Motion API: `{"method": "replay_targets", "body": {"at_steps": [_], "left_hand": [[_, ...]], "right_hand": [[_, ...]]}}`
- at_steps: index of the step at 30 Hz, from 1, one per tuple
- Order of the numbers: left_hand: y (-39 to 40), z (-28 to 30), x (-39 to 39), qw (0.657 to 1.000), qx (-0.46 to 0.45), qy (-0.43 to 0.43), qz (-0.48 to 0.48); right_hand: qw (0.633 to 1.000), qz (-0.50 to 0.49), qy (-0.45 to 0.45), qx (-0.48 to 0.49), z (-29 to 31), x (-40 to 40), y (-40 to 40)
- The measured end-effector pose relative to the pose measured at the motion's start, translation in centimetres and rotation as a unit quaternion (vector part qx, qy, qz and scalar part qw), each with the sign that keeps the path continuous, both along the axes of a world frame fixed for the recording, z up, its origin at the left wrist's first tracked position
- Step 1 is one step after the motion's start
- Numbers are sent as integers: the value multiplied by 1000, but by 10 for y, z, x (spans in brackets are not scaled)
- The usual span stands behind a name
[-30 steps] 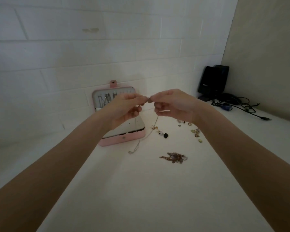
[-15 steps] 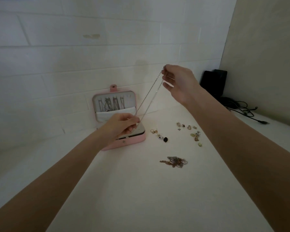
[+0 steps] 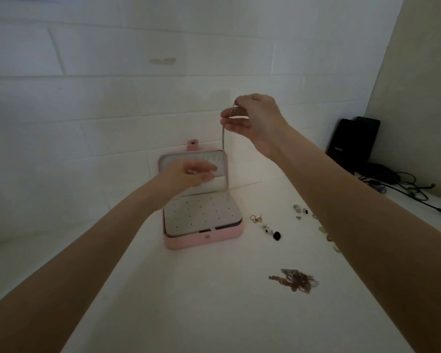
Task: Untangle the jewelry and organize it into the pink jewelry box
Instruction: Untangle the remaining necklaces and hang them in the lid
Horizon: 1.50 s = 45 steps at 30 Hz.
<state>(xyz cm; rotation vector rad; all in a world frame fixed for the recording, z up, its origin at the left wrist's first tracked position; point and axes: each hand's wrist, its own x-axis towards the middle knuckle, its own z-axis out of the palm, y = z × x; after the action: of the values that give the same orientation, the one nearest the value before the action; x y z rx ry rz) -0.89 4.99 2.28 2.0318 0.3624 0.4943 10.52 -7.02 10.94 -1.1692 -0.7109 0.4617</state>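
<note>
Left hand (image 3: 189, 174): blurred, in front of the open lid of the box (image 3: 204, 238); fingers loosely extended, grip apparently holding nothing. Box on the worktop (image 3: 189, 314), open, lid upright against the wall; lid contents hidden by the hand and blur, dotted pad in the base bare. Right hand (image 3: 252, 118): raised above the box, grip pinching the top of a chain (image 3: 223, 138) hanging straight toward the lid. Chain judged untangled, not yet stowed. Right of the box: loose earrings (image 3: 265, 225) scattered on the worktop, unsorted. Nearer: tangle (image 3: 294, 280) of chains, untouched. Task judged early to midway; earrings and tangle remaining.
</note>
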Motion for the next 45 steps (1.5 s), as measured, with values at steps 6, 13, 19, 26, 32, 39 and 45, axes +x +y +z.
{"method": "replay_targets", "body": {"at_steps": [6, 13, 19, 26, 32, 39, 45], "left_hand": [[19, 26, 29, 993, 6, -106, 47], [43, 19, 47, 987, 12, -119, 106], [52, 17, 50, 982, 31, -155, 107], [48, 22, 55, 979, 34, -176, 97], [48, 20, 58, 979, 30, -172, 103], [45, 17, 55, 980, 47, -165, 97], [41, -4, 54, 973, 145, -130, 122]], "right_hand": [[997, 64, 6, -45, -8, 14, 29], [996, 85, 18, -20, -22, 26, 54], [995, 97, 27, 8, -21, 29, 67], [994, 98, 28, 25, -15, 34, 68], [994, 101, 36, 27, -17, 36, 65], [993, 111, 49, 8, -24, 39, 59], [992, 104, 70, -3, -40, 41, 55]]}}
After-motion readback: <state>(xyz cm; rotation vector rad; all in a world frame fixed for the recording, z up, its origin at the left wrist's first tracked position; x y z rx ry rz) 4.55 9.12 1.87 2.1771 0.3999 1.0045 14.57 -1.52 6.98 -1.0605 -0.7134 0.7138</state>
